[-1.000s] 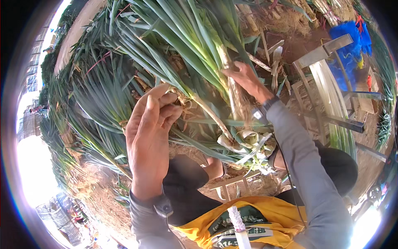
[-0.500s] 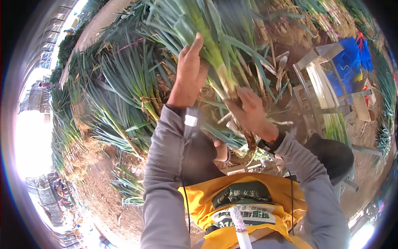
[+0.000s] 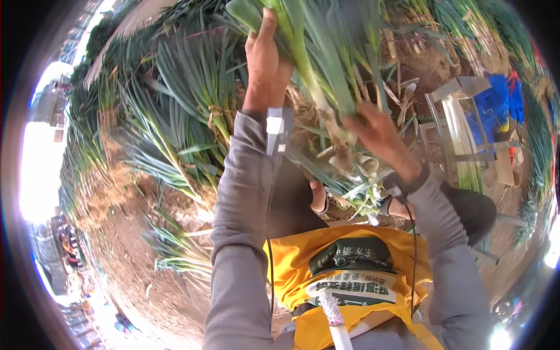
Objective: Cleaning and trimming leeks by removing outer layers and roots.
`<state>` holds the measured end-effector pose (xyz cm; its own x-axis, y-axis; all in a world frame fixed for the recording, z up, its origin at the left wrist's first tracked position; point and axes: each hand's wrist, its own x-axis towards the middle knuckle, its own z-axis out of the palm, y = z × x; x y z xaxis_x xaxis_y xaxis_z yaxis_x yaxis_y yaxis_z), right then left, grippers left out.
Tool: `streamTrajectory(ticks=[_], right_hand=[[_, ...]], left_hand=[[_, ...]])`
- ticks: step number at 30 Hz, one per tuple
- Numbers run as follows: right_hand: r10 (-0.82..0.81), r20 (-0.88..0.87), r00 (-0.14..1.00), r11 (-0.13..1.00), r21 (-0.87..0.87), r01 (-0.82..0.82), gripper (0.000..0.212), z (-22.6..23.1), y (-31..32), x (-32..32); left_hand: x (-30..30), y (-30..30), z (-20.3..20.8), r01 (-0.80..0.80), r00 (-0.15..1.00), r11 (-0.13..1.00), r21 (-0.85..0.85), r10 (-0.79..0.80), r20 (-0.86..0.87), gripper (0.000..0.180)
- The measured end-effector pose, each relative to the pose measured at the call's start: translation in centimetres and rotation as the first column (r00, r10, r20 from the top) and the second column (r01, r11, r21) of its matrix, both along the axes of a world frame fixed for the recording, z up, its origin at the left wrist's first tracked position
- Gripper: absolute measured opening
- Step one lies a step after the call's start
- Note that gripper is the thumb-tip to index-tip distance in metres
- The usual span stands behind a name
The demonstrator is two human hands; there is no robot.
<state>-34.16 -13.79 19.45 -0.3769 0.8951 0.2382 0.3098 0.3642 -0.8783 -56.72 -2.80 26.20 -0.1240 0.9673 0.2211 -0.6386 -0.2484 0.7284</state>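
My left hand (image 3: 268,61) is closed around the green leaves of a large green onion (image 3: 312,87), thumb pointing up along them. The stalk slants down to the right, and its pale, root-bearing end hangs below. Beside the lower stalk is my right hand (image 3: 379,137), blurred by motion. Its fingers appear closed on a long outer leaf (image 3: 331,52) that runs down to them. Loose peelings and pale scraps (image 3: 361,201) lie below, between my feet.
Piles of green onions (image 3: 186,87) cover the left and far ground. A small loose bunch (image 3: 181,251) lies at lower left. To the right, a metal rack (image 3: 461,87) holds cleaned stalks (image 3: 455,119), next to blue plastic (image 3: 493,111). A cigarette (image 3: 338,326) juts in below.
My right hand has moved slightly up and right, drawing an outer leaf away from the stalk. My left hand, still around the leaves, is a little higher in view.
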Motion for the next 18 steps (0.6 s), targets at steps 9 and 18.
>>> streamTrajectory(ticks=[9,18], right_hand=[[-0.108,0.308,0.945,0.962,-0.209,0.178,0.042,-7.2,-0.5,3.5],[-0.046,-0.448,0.893,0.999,-0.046,0.028,0.031,5.7,7.1,-2.1]], left_hand=[[0.1,-1.0,-0.3,0.051,0.995,0.999,0.016,-0.049,-0.088,0.034],[5.0,-1.0,-0.1,0.238,0.969,0.97,-0.057,-0.241,-0.06,0.04]])
